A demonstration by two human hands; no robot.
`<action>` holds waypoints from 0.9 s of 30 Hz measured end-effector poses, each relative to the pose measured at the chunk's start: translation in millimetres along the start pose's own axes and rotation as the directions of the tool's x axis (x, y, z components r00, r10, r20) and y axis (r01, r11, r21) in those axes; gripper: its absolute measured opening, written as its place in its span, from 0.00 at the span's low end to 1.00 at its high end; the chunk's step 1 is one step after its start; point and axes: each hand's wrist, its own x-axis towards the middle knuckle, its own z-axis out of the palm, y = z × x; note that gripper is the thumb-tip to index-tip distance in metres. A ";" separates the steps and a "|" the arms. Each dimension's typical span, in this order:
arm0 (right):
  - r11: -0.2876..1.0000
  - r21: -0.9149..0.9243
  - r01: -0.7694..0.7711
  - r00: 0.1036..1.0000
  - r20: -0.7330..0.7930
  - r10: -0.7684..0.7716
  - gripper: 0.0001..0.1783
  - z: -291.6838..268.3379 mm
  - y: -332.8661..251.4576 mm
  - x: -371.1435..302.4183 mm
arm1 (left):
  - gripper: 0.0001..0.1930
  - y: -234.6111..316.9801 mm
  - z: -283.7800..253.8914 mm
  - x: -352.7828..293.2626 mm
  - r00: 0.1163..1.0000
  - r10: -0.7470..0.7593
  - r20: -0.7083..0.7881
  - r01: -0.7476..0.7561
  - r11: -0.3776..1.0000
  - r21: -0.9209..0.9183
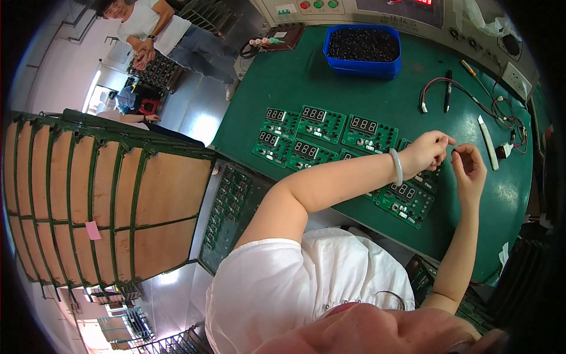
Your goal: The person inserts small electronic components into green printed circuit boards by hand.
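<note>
My left hand, with a pale bangle at its wrist, is raised above the right end of the circuit boards. Its fingers are curled, and whatever they hold, if anything, is hidden. My right hand pinches close beside it. A tiny dark thing seems to show at those fingertips, too small to name. Several green circuit boards with digit displays lie in two rows on the green table, among them a front right board and a back board. My left forearm covers part of the rows.
At the back stands a blue bin of small black parts. A black pen, a wired cable, a screwdriver and a white-handled blade tool lie right. A rack and a board-filled tray stand left. Another person is beyond.
</note>
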 end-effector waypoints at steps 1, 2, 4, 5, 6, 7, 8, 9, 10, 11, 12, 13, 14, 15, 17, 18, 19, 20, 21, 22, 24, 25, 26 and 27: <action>0.998 0.049 -0.036 0.999 0.030 0.034 0.03 -6.5 1.6 1.2 | 0.14 3.9 -2.7 -0.3 0.995 -0.099 0.026 0.102 0.984 -0.145; 0.993 0.097 -0.072 0.996 0.061 0.067 0.03 -11.7 2.0 2.0 | 0.14 7.4 -5.0 -0.6 0.995 -0.100 0.025 0.102 0.984 -0.146; 0.991 0.068 -0.112 0.991 0.079 0.107 0.04 -16.7 0.4 2.0 | 0.15 14.3 -9.6 -1.0 0.952 -0.307 -0.006 0.275 0.859 -0.431; 0.992 0.011 -0.129 0.986 0.108 0.127 0.05 -18.1 -0.3 1.5 | 0.18 18.1 -10.7 -0.5 0.926 -0.377 -0.009 0.326 0.813 -0.482; 0.988 -0.048 -0.144 0.980 0.134 0.149 0.05 -19.5 -1.1 0.7 | 0.18 21.2 -11.6 -1.3 0.925 -0.381 -0.004 0.331 0.809 -0.485; 0.987 -0.058 -0.153 0.979 0.124 0.159 0.05 -20.4 -1.7 -0.5 | 0.18 24.2 -11.3 -3.2 0.921 -0.390 -0.029 0.336 0.828 -0.449; 0.989 -0.096 -0.111 0.980 0.156 0.125 0.06 -24.2 -1.0 -4.1 | 0.18 24.0 -9.2 -3.0 0.912 -0.410 -0.035 0.360 0.836 -0.414; 0.988 -0.137 -0.072 0.978 0.187 0.097 0.07 -27.1 -1.0 -6.6 | 0.18 26.6 -13.0 -4.3 0.915 -0.400 -0.051 0.355 0.859 -0.370; 0.978 -0.205 -0.049 0.971 0.218 0.094 0.08 -25.2 -2.1 -3.6 | 0.19 27.8 -17.5 -6.0 0.920 -0.388 -0.062 0.347 0.877 -0.332; 0.974 -0.222 -0.046 0.968 0.232 0.098 0.08 -21.7 -6.3 -0.8 | 0.18 33.8 -18.0 -8.9 0.926 -0.362 -0.108 0.328 0.913 -0.242; 0.962 -0.270 -0.043 0.958 0.263 0.117 0.07 -19.5 -11.9 2.2 | 0.18 38.4 -20.8 -13.0 0.932 -0.332 -0.144 0.311 0.938 -0.153; 0.959 -0.283 -0.009 0.949 0.300 0.098 0.06 -19.1 -14.3 4.0 | 0.17 39.2 -29.1 -15.3 0.935 -0.340 -0.105 0.327 0.937 -0.120; 0.952 -0.307 0.008 0.942 0.321 0.095 0.06 -16.9 -24.3 6.1 | 0.16 43.0 -28.5 -20.1 0.937 -0.308 -0.165 0.309 0.951 -0.017; 0.953 -0.302 0.017 0.932 0.350 0.094 0.07 -16.8 -25.9 9.1 | 0.15 43.9 -28.3 -23.9 0.932 -0.306 -0.194 0.318 0.947 0.032; 0.951 -0.304 0.052 0.926 0.370 0.068 0.08 -18.3 -21.6 8.3 | 0.13 44.3 -32.5 -24.8 0.928 -0.296 -0.225 0.327 0.938 0.112; 0.945 -0.325 0.027 0.932 0.350 0.094 0.08 -20.5 -21.2 5.9 | 0.12 42.7 -32.8 -24.5 0.929 -0.295 -0.225 0.330 0.933 0.140; 0.943 -0.332 0.034 0.927 0.363 0.095 0.08 -18.9 -20.9 6.7 | 0.11 48.0 -29.8 -27.2 0.930 -0.290 -0.228 0.334 0.924 0.185; 0.941 -0.336 0.043 0.921 0.378 0.093 0.08 -18.0 -21.1 6.4 | 0.11 47.3 -28.5 -27.4 0.929 -0.300 -0.216 0.340 0.922 0.183; 0.944 -0.328 0.041 0.923 0.375 0.090 0.08 -17.9 -21.7 4.8 | 0.11 46.2 -27.3 -27.0 0.947 -0.251 -0.199 0.293 0.930 0.223; 0.943 -0.331 0.036 0.923 0.372 0.095 0.08 -18.0 -21.7 4.0 | 0.11 45.8 -25.5 -28.7 0.962 -0.199 -0.186 0.243 0.934 0.261; 0.908 -0.397 0.137 0.912 0.407 0.040 0.08 -18.7 -20.6 3.7 | 0.10 48.8 -19.0 -31.6 0.961 -0.194 -0.196 0.245 0.928 0.282; 0.907 -0.400 0.130 0.913 0.405 0.048 0.08 -18.3 -19.9 4.3 | 0.08 48.4 -18.7 -31.2 0.970 -0.175 -0.168 0.225 0.909 0.352; 0.907 -0.398 0.140 0.908 0.417 0.043 0.08 -17.6 -19.3 5.2 | 0.07 47.6 -19.5 -30.6 0.978 -0.159 -0.139 0.203 0.885 0.419; 0.906 -0.396 0.149 0.902 0.429 0.039 0.07 -16.7 -18.2 5.8 | 0.07 45.2 -24.3 -29.0 0.977 -0.166 -0.136 0.208 0.886 0.415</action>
